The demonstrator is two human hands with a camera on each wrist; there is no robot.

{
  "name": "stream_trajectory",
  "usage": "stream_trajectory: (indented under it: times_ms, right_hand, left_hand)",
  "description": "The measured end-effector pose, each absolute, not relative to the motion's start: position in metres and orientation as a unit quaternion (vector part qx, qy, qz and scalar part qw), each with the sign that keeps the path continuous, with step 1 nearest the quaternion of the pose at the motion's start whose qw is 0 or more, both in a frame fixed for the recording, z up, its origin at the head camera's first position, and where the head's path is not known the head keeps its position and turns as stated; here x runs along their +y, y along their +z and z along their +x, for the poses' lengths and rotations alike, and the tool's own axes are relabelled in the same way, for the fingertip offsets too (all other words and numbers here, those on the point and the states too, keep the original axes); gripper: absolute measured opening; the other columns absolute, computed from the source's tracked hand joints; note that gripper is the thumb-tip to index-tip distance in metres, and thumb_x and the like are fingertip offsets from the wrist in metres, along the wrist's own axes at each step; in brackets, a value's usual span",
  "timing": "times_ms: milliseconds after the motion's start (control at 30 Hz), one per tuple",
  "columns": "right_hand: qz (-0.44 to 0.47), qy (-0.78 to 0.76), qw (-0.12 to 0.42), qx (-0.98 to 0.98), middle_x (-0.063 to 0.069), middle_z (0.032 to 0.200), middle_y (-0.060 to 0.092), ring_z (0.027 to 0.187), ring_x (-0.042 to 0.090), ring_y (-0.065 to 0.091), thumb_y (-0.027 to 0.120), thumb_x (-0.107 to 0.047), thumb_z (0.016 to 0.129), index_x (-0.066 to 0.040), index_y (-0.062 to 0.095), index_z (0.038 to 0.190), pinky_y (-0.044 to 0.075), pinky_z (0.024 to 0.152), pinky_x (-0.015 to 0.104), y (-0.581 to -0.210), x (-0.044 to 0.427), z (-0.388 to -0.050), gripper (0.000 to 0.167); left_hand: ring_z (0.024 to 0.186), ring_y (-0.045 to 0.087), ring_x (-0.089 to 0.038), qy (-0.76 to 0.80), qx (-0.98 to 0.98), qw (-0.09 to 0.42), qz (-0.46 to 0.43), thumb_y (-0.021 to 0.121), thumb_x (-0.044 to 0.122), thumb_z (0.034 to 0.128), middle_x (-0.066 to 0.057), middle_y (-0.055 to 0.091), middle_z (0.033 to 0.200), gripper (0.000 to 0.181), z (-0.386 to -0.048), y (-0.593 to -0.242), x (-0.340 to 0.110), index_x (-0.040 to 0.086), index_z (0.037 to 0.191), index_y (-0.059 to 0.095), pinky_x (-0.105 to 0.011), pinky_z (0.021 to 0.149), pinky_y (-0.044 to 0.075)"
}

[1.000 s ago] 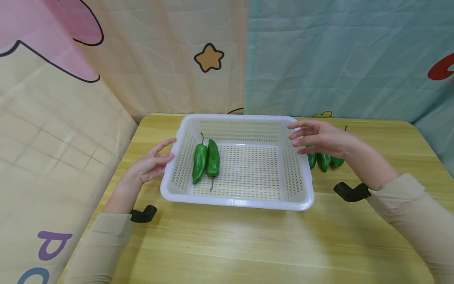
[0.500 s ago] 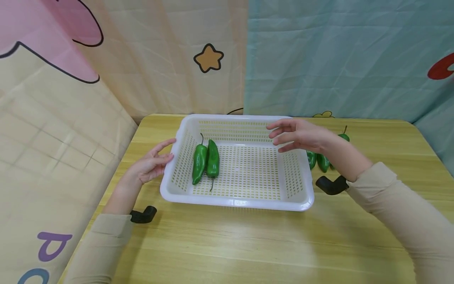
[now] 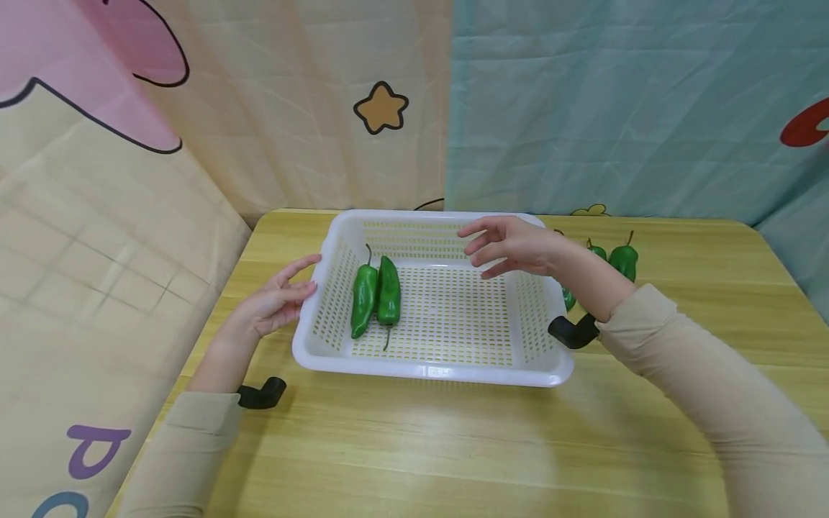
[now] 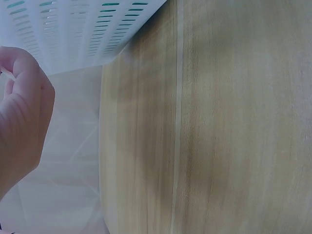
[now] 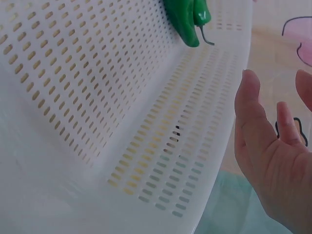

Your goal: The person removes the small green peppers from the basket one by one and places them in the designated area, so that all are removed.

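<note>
Two letters to pick out on the patterned cloth to the left: a purple one (image 3: 98, 434), tilted and shaped like a p or a d, and below it a blue rounded one (image 3: 61, 498), cut off by the bottom edge so it can't be named. An orange star (image 3: 381, 108) sits higher up, outlined in dark.

Down on the desk (image 3: 453, 446), here's the white plastic basket (image 3: 430, 370), slotted floor and walls, smooth rounded rim. In its left part lie two glossy green peppers, side by side and long: the left pepper (image 3: 365, 298) with its stem at the far end, the right pepper (image 3: 388, 291) flipped, stem curving nearer. More green peppers (image 3: 623, 260) lie on the desk beyond the basket's right end, partly behind the right wrist; only the head view has those.

Hands apart! The left hand (image 3: 275, 302) touches the basket's left rim with thumb and forefinger; the right hand (image 3: 512, 247) hangs over the basket's far right area, fingers spread and slightly bent.

The left wrist view gives the basket's slotted outside and a pale line (image 4: 178, 117) along the desk. The right wrist view looks inside, catching two pepper ends and a hooked stem close up.
</note>
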State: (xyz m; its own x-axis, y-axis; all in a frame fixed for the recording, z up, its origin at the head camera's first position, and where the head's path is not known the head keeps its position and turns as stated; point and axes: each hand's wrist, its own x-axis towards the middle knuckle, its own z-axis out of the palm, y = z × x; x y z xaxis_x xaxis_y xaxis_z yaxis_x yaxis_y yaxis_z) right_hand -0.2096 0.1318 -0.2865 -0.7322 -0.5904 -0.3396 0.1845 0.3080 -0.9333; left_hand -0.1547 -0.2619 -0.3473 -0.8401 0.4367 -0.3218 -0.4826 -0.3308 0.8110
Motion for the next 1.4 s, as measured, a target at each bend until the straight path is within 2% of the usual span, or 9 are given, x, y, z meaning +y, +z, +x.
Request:
stream_trajectory:
  times_ms: [333, 567, 733, 867, 1067, 1233, 1400]
  right_hand:
    - [-0.142, -0.588, 0.350, 0.715, 0.009, 0.104, 0.053, 0.088, 0.018, 0.057, 0.057, 0.003, 0.089, -0.003, 0.038, 0.136, 0.053, 0.083, 0.043, -0.291, 0.108, -0.213, 0.051]
    - [-0.137, -0.588, 0.359, 0.712, 0.012, 0.107, 0.052, 0.086, 0.017, 0.057, 0.057, 0.004, 0.088, -0.002, 0.040, 0.135, 0.053, 0.083, 0.043, -0.299, 0.088, -0.216, 0.051]
    - [-0.126, -0.587, 0.365, 0.711, 0.017, 0.110, 0.049, 0.099, 0.027, 0.054, 0.056, 0.007, 0.087, -0.001, 0.039, 0.136, 0.048, 0.090, 0.051, -0.310, 0.074, -0.216, 0.052]
    - [-0.123, -0.582, 0.368, 0.715, 0.020, 0.111, 0.049, 0.110, 0.038, 0.048, 0.055, 0.008, 0.087, 0.001, 0.038, 0.136, 0.048, 0.089, 0.051, -0.319, 0.064, -0.217, 0.052]
    - [-0.110, -0.573, 0.369, 0.724, 0.019, 0.106, 0.053, 0.110, 0.042, 0.048, 0.055, 0.007, 0.088, 0.000, 0.041, 0.133, 0.047, 0.090, 0.053, -0.332, 0.051, -0.217, 0.048]
    - [-0.104, -0.568, 0.363, 0.731, 0.024, 0.113, 0.053, 0.105, 0.038, 0.052, 0.055, 0.008, 0.088, -0.001, 0.042, 0.133, 0.047, 0.091, 0.053, -0.341, 0.041, -0.217, 0.048]
    - [-0.090, -0.557, 0.357, 0.744, 0.018, 0.104, 0.056, 0.093, 0.028, 0.056, 0.059, 0.008, 0.085, -0.004, 0.047, 0.131, 0.051, 0.086, 0.047, -0.352, 0.032, -0.217, 0.048]
  left_hand:
    - [0.093, 0.065, -0.024, 0.817, 0.501, 0.284, -0.019, 0.044, -0.004, 0.0956, -0.010, 0.061, 0.106, 0.045, -0.154, -0.347, -0.262, 0.022, 0.131, 0.034, -0.039, 0.074, 0.056]
    - [0.092, 0.065, -0.024, 0.815, 0.506, 0.282, -0.016, 0.044, -0.004, 0.0956, -0.010, 0.060, 0.107, 0.045, -0.153, -0.346, -0.262, 0.021, 0.131, 0.034, -0.037, 0.073, 0.056]
    - [0.092, 0.065, -0.024, 0.817, 0.503, 0.283, -0.021, 0.044, -0.004, 0.0956, -0.010, 0.060, 0.107, 0.046, -0.153, -0.346, -0.261, 0.021, 0.132, 0.034, -0.037, 0.074, 0.056]
    - [0.092, 0.065, -0.024, 0.818, 0.500, 0.284, -0.024, 0.044, -0.004, 0.0956, -0.011, 0.060, 0.107, 0.046, -0.154, -0.345, -0.261, 0.022, 0.132, 0.034, -0.037, 0.074, 0.056]
    - [0.093, 0.065, -0.023, 0.820, 0.496, 0.285, -0.026, 0.044, -0.004, 0.0955, -0.010, 0.062, 0.105, 0.046, -0.154, -0.345, -0.261, 0.022, 0.132, 0.034, -0.037, 0.074, 0.056]
    - [0.093, 0.065, -0.024, 0.822, 0.493, 0.284, -0.028, 0.044, -0.005, 0.0950, -0.010, 0.062, 0.105, 0.047, -0.154, -0.345, -0.261, 0.022, 0.132, 0.034, -0.037, 0.074, 0.056]
    - [0.093, 0.065, -0.024, 0.821, 0.493, 0.285, -0.029, 0.044, -0.005, 0.0950, -0.011, 0.062, 0.105, 0.047, -0.154, -0.345, -0.261, 0.022, 0.132, 0.034, -0.038, 0.074, 0.056]
